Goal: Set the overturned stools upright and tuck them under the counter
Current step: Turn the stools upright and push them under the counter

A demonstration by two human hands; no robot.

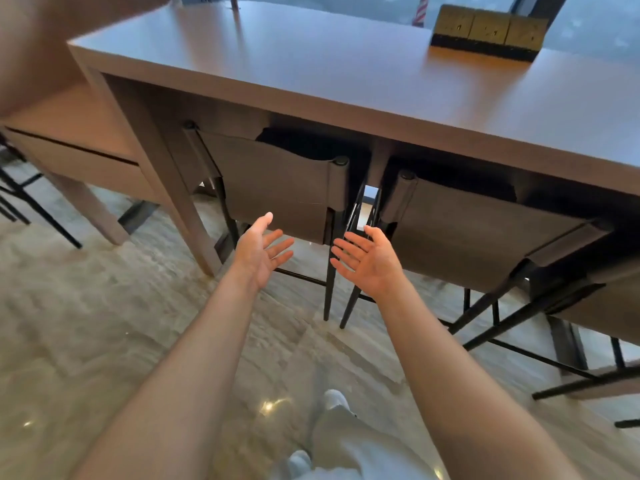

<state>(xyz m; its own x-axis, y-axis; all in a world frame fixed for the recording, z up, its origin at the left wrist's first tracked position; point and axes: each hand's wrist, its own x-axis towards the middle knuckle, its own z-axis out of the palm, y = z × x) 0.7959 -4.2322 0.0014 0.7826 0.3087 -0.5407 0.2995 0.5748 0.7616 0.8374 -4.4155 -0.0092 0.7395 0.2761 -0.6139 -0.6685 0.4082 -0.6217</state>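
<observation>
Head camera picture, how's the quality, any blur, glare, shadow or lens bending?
Head view: wide-angle distortion skews the counter; daylight sheen on its top; small glare spots on the glossy floor; a blurred shape, unidentifiable, fills the top left corner; the left hand and right hand are fairly sharp; deep shadow under the counter.

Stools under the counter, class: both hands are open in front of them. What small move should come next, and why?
Probably turn right and reach for the third stool, which the frame edge cuts off and which seems to stand further out. The left stool and middle stool stand upright under the counter, and the left hand and right hand hold nothing.
</observation>
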